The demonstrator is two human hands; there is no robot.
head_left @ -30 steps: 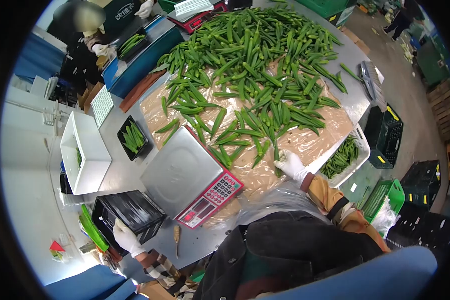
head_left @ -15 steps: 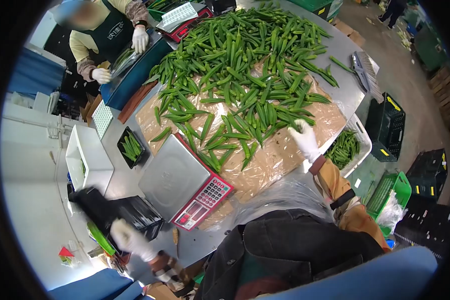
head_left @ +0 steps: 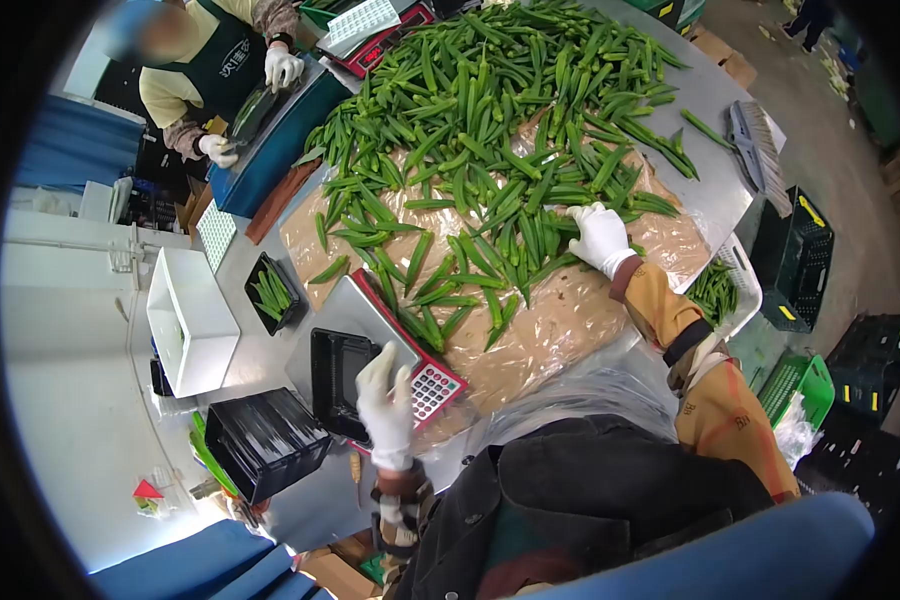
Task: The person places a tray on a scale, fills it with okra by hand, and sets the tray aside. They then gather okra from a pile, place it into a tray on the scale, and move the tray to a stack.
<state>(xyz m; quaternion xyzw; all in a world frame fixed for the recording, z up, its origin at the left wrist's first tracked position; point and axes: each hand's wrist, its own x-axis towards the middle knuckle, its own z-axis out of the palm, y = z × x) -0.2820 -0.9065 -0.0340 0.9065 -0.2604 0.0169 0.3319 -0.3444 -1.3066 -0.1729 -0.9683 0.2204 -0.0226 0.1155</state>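
My left hand (head_left: 385, 408), in a white glove, is beside a black plastic tray (head_left: 338, 385). Its thumb stands apart from the fingers, which are at the tray's right rim. The tray rests on the left part of a scale (head_left: 362, 312) with a red frame and a keypad. My right hand (head_left: 602, 240), also gloved, has its fingers curled over okra pods at the right front of the okra pile (head_left: 500, 120); its fingertips are partly hidden among the pods. Brown sheeting under clear plastic (head_left: 560, 320) lies below the okra.
Stacked black trays (head_left: 267, 440) stand at the left, near a white bin (head_left: 192, 320) and a small black tray of okra (head_left: 272, 292). A brush (head_left: 756, 150) lies far right, above a white crate (head_left: 742, 285). Across the table, a gloved co-worker (head_left: 220, 80) handles a package.
My left hand has brought a black tray from the stack rightward onto the scale, and its fingers are apart. The right hand has shifted slightly up into the okra. The view has moved a little.
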